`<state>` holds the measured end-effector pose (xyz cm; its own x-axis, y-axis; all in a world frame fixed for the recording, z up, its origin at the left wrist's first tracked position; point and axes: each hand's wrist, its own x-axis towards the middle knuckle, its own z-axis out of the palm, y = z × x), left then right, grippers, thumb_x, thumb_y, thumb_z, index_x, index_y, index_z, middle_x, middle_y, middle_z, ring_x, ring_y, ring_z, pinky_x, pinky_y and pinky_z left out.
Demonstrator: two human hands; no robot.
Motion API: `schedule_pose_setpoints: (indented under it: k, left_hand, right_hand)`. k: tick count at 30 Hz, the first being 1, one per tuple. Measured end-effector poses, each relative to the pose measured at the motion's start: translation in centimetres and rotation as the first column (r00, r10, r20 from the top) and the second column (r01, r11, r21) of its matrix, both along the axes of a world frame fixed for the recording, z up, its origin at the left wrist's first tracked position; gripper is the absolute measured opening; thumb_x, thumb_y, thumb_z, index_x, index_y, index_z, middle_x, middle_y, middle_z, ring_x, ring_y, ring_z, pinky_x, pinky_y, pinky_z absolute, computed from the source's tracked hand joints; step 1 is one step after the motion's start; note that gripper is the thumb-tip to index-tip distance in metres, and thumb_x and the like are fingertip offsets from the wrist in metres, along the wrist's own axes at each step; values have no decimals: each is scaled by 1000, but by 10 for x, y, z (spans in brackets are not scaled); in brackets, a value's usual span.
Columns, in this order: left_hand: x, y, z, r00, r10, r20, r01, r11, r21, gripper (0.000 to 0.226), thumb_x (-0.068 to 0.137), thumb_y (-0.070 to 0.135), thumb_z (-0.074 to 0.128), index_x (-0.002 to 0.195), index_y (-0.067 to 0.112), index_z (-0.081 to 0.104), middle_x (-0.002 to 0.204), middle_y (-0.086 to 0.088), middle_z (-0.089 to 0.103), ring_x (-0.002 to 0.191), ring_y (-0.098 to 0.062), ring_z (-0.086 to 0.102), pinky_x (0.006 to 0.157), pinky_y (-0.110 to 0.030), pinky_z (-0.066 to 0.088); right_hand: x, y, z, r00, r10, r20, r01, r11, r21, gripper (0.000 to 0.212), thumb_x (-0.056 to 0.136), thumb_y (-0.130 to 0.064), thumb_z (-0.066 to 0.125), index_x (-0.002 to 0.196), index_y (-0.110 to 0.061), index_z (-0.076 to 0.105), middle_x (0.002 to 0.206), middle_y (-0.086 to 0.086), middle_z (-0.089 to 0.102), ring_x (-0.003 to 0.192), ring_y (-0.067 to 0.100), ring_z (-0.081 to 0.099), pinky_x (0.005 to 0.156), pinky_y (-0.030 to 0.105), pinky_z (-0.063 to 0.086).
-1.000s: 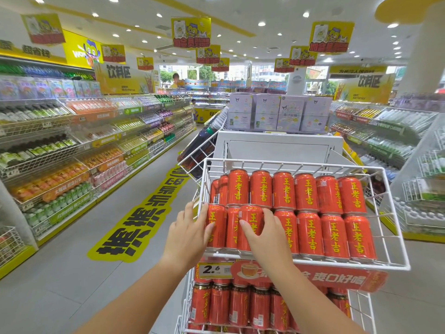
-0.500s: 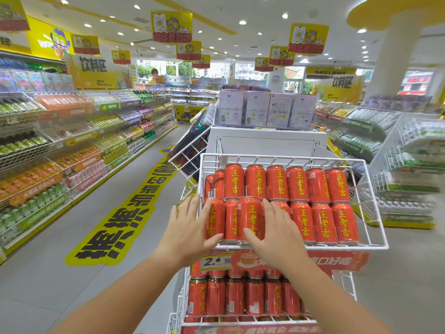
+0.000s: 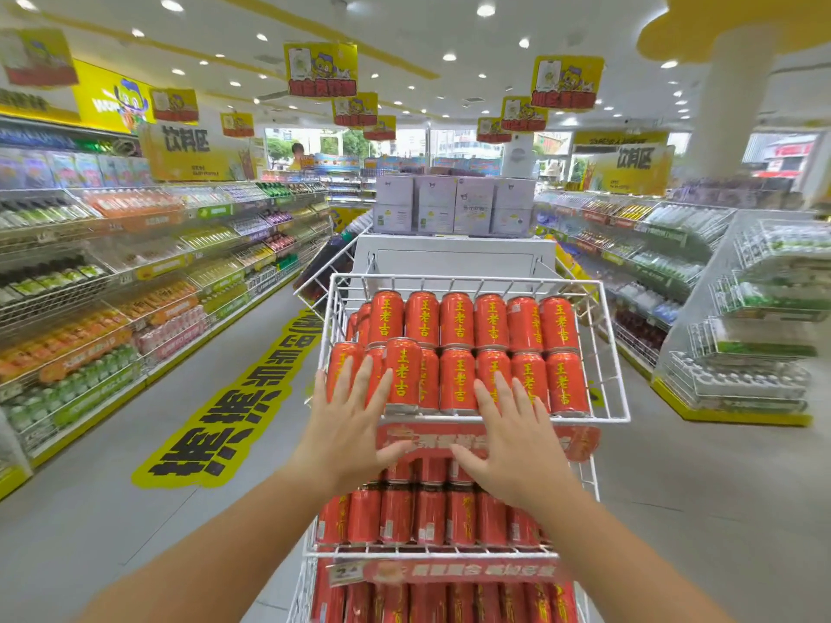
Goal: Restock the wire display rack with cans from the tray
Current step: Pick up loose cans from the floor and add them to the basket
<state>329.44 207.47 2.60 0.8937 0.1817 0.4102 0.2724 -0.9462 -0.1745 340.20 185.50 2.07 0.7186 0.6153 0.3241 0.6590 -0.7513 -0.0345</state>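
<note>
A white wire display rack stands in front of me, and its top basket holds two rows of red cans with yellow characters. One front-row can stands a little forward of the others. My left hand is spread flat against the front-left cans, fingers apart, holding nothing. My right hand is spread the same way in front of the front-middle cans and the red price strip. Lower shelves also hold red cans. No tray is in view.
Drink shelves line the aisle on my left, past a yellow floor sticker. Behind the rack stands a white unit with pale boxes on top. More wire shelving stands at the right.
Both hands have let go of the front cans and flattened out with fingers spread. The right hand has slid right and lower. The view has shifted, so the rack sits more central.
</note>
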Motion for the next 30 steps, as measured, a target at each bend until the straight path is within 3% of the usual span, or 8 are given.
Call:
schedule_pose_setpoints:
  k: [7,11,14,19,23,27,30]
  left_hand:
    - [17,-128,-48,999,-1,-44,0,1000,-25,98,81,80,33,155,16,33,160,-20,31,148,-42,26,112,-69,26]
    - [23,-186,-87,996,-33,-85,28,998,-55,98,85,80,26,160,19,12,166,-17,11,153,-39,7,118,-67,13]
    - [28,-217,-112,984,-81,-158,72,995,-63,97,87,80,20,160,21,-2,167,-14,-4,154,-36,-5,120,-64,4]
    - [49,-251,-166,953,-145,-267,132,989,-66,96,87,79,19,160,19,4,167,-16,5,154,-38,4,119,-64,13]
    - [63,-269,-240,906,-222,-361,197,975,-104,98,85,78,25,158,14,21,163,-21,22,150,-41,22,114,-65,25]
    - [71,-286,-343,866,-307,-395,262,951,-165,95,84,75,32,156,13,30,160,-20,31,147,-41,30,113,-64,31]
    - [65,-298,-437,823,-351,-446,298,936,-186,95,84,76,32,156,13,29,159,-20,33,146,-40,31,112,-63,32]
  right_hand:
    - [15,-130,-37,999,17,-41,-20,997,-73,97,83,-75,32,161,-22,11,169,12,6,155,35,6,123,54,12]
    - [24,-193,-70,997,-20,-80,11,995,-103,98,82,-76,31,161,-19,15,168,15,11,154,37,11,121,55,15]
    - [28,-229,-98,991,-48,-128,32,992,-125,97,85,-75,29,161,-21,8,169,14,5,155,36,5,123,53,11]
    - [30,-280,-166,972,-147,-186,118,981,-156,96,84,-75,27,160,-19,17,167,17,14,153,39,14,121,54,19]
    - [23,-314,-237,931,-248,-270,186,954,-237,100,79,-76,16,161,-19,14,167,18,11,154,39,12,122,53,16]
    - [8,-347,-340,880,-330,-341,241,930,-279,92,84,-71,31,154,-11,38,158,22,37,144,43,36,111,58,38]
    - [-13,-372,-436,840,-378,-389,263,911,-318,90,84,-70,34,150,-9,44,153,23,44,140,44,43,108,57,44]
